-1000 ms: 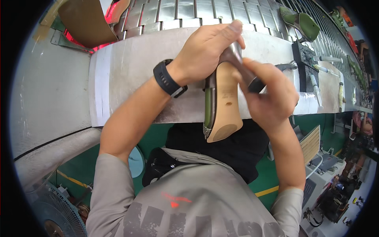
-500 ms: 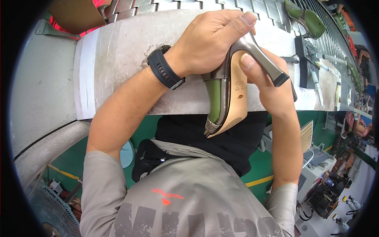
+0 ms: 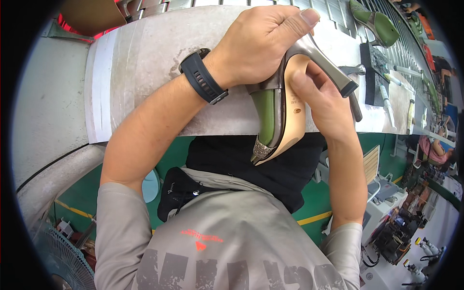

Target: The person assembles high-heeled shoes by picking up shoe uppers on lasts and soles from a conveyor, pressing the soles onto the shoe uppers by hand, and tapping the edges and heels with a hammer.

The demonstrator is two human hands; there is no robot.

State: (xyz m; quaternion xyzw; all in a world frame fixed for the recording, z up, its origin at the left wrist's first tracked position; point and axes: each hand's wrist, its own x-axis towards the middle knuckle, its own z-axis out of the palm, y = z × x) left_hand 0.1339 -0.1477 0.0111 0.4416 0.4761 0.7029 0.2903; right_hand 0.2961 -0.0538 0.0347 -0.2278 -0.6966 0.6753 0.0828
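Observation:
A high-heeled shoe point(image 3: 296, 118) is held toe down over the near edge of the worktable. It has a tan sole, a grey-brown upper and heel, and a glittery band near the toe; a green last fills it. My left hand point(image 3: 263, 46) wraps the back of the shoe from the left, its thumb stretched over the heel's base. My right hand point(image 3: 326, 104) is closed at the sole, thumb against it just below the arch, with the other fingers curled behind. The slim heel point(image 3: 328, 65) points right, above the right hand. Part of the upper is hidden by my left hand.
A hammer point(image 3: 355, 70) lies to the right, beside a black block point(image 3: 373, 77) and several slim white tools point(image 3: 387, 106). Another shoe on a green last point(image 3: 382, 26) sits on the slatted metal conveyor point(image 3: 338, 17) beyond the pale worktable point(image 3: 145, 82). A fan point(image 3: 63, 256) stands lower left.
My right hand has shifted on the sole: its thumb has slid down a little and is bent, and its curled fingers now show behind. The shoe has tilted slightly; my left hand keeps its hold.

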